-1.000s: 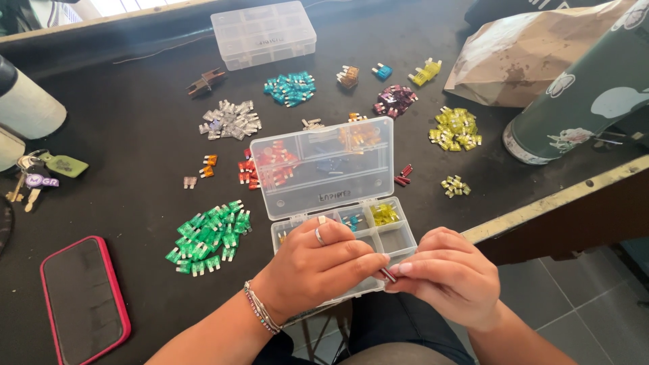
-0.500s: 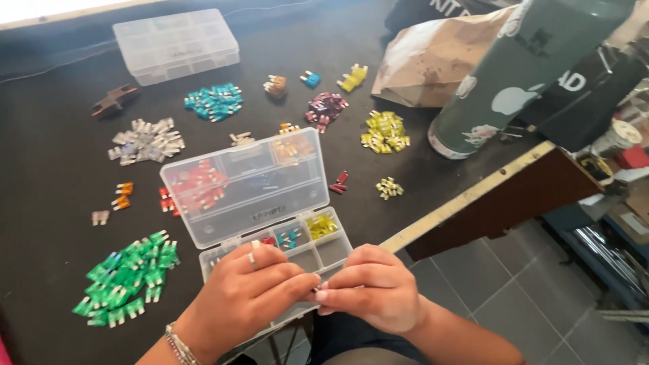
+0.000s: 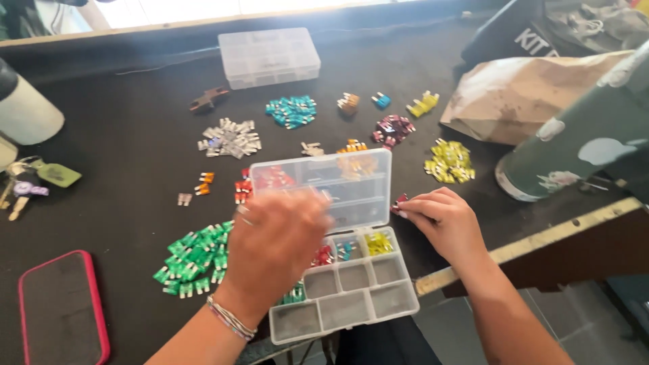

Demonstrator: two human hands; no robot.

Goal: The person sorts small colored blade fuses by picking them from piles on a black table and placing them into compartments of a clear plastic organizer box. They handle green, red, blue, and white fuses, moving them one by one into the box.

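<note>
Black tabletop (image 3: 135,149) carries everything, its pale front edge running under the right forearm. At the far right stand a dark green cylindrical bottle (image 3: 581,149) lying tilted and a crumpled brown paper bag (image 3: 520,94) behind it. At the far left sits a white cylinder (image 3: 23,108), with a bunch of keys (image 3: 27,182) just below it and a phone in a red case (image 3: 61,307) at the near left corner.

A clear plastic compartment box (image 3: 351,284) lies open at the near edge, its lid (image 3: 324,186) standing back; some compartments hold red, blue and yellow fuses, and the front ones look bare. A second clear box (image 3: 269,57), closed, rests well apart at the back.

The left hand (image 3: 277,247) hangs blurred over the box's left half, fingers curled; I cannot tell whether its grip holds anything. The right hand (image 3: 443,220) rests on the tabletop just beside the lid's right edge, its grip narrow, with the fingertips pinched at a small dark red fuse (image 3: 400,201).

Loose blade fuses lie sorted in piles: a green pile (image 3: 193,260) just left of the box, a grey pile (image 3: 230,138), a teal pile (image 3: 292,111), a yellow pile (image 3: 449,162), a purple pile (image 3: 393,128), and a few orange fuses (image 3: 205,184).
</note>
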